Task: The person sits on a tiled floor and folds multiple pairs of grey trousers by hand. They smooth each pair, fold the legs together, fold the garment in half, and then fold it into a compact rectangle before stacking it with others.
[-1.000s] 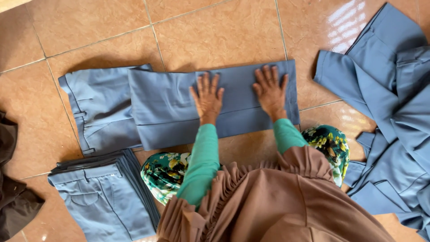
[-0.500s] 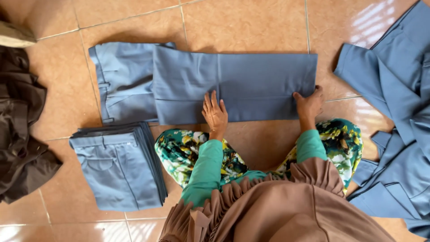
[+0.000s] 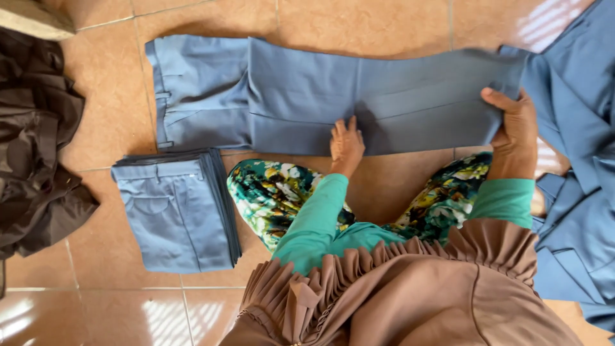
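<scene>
Right hand (image 3: 512, 138): grasping the leg-hem end of the trousers (image 3: 359, 99); thumb on top of the cloth, fingers tucked under the edge.
Left hand (image 3: 346, 142): released, flat, palm down, fingers spread; rests on the near edge of the trousers about mid-length and pins the cloth to the floor (image 3: 397, 22).
Trousers: grey-blue, lying lengthwise across the tiled floor just in front of the person's knees; legs folded one over the other, waistband to the person's left, hem to the right.
Handling (judgement): light, soft woven cloth, limp with no stiffness of its own; it should crease where pressed and slide easily on smooth tile. Best holds look like the hem and the waistband, with a flat palm at the fold line to keep the layers from shifting.
Stack (image 3: 176, 211): folded trousers of the same colour, just left of the left knee, apart from the hands.
Pile (image 3: 576, 166): loose grey-blue garments, right of the right hand, touching the hem end.
Dark clothes (image 3: 35, 154): brown heap at far left, well apart.
</scene>
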